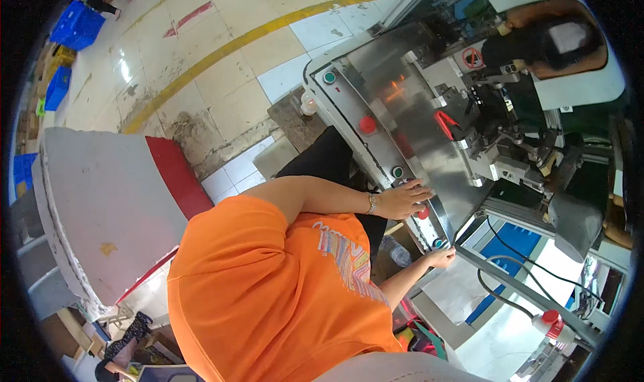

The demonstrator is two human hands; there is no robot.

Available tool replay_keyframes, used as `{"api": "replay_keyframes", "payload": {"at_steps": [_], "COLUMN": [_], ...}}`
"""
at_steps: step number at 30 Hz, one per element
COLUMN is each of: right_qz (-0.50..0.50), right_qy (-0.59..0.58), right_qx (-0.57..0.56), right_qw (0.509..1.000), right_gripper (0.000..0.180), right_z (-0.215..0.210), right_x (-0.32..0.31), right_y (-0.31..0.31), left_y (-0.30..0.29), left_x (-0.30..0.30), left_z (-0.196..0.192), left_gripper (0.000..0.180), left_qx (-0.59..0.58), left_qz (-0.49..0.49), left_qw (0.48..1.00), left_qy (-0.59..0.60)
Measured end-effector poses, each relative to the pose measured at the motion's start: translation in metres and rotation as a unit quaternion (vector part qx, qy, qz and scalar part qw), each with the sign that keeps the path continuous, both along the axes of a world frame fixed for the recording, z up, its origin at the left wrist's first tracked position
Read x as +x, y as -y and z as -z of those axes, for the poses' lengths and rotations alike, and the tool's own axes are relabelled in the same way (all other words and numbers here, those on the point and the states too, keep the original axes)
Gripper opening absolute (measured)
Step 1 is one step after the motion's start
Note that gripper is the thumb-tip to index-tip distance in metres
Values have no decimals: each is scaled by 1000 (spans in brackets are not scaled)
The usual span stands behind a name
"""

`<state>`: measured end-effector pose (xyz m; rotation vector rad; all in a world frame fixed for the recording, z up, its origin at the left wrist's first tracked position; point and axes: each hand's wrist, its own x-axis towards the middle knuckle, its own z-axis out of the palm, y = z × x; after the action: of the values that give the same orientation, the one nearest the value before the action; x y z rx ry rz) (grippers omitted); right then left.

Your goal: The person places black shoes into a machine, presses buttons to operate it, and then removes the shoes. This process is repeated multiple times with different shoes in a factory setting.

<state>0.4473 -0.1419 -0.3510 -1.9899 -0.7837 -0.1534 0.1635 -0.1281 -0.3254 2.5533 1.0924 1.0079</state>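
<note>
My left hand [401, 200] lies over the front control panel [348, 103] of a machine, its fingers stretched out. Under and beside its fingers are a red push button [422, 212] and, just above, a green button [398, 172]. Lower along the same panel, my right hand [440, 258] is closed at the panel's end, next to another green button [438, 244]. Whether its fingers hold anything is hidden. Beyond both hands stretches a shiny metal worktop [396, 90], with a metal clamping mechanism [500, 160] and a red-handled part [445, 124] at its far side.
Another red button [367, 125] sits farther up the panel. To the right, a red-capped bottle [551, 324] stands near a metal rail and cables. A grey cabinet with a red band [176, 174] is at left; blue crates [77, 25] lie on the tiled floor beyond.
</note>
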Motion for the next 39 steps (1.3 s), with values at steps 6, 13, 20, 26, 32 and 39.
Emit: {"api": "replay_keyframes", "payload": {"at_steps": [6,13,20,26,32,39], "right_qz": [21,44,36,35,33,47], "right_qy": [-27,12,1,20,0,4], "right_qx": [-35,-1,5,0,22,43], "right_qw": [999,999,999,999,999,998], "right_gripper": [33,30,30,29,25,24], "right_z": [-4,-2,-1,7,-2,0], "right_x": [-4,-9,-11,-3,-11,-11], "right_y": [1,-1,0,0,-1,0], "left_y": [-1,-3,-2,-4,-3,-50], "left_x": [-2,-1,-3,-2,-10,-90], "left_z": [-6,-8,-13,-5,-17,-120], "left_gripper": [38,34,39,45,34,23], "left_qx": [-27,-35,-42,-39,-102,-113], "left_qz": [17,23,34,46,75,-38], "left_qw": [999,999,999,998,989,940], "left_qy": [13,-3,4,-9,78,321]}}
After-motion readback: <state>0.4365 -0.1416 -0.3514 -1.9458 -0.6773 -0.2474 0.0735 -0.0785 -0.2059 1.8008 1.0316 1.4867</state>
